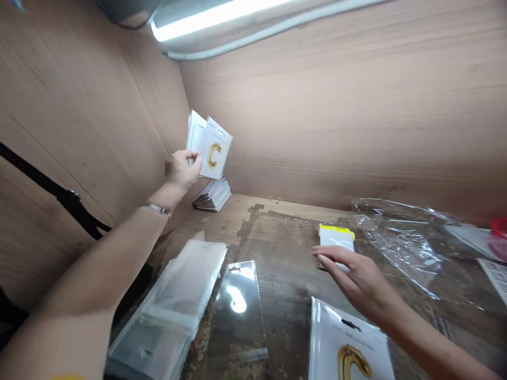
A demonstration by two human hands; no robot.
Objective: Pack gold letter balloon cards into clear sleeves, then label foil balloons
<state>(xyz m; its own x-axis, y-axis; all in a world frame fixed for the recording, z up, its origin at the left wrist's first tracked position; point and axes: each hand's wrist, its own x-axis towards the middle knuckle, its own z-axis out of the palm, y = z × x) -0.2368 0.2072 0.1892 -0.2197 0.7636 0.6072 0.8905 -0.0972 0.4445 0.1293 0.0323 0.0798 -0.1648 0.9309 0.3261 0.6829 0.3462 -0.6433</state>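
At the far left corner, my left hand [184,169] pinches the edge of a white packaged card [216,150] bearing a gold letter C. More white cards [195,129] stand right behind it, and a fanned stack of cards [214,195] lies below. My right hand [352,272] hovers with fingers stretched out over a small white pad with a yellow top strip [336,237]; whether it touches the pad I cannot tell. Nearer me lies a pile of packaged cards [348,338], the top one showing part of a gold letter.
A pile of clear plastic sleeves [190,285] lies left of centre, with a single clear sleeve [240,311] beside it. Crumpled clear film [407,248] and a red object [499,237] are on the right. Wooden walls [336,105] enclose the worn tabletop [281,253].
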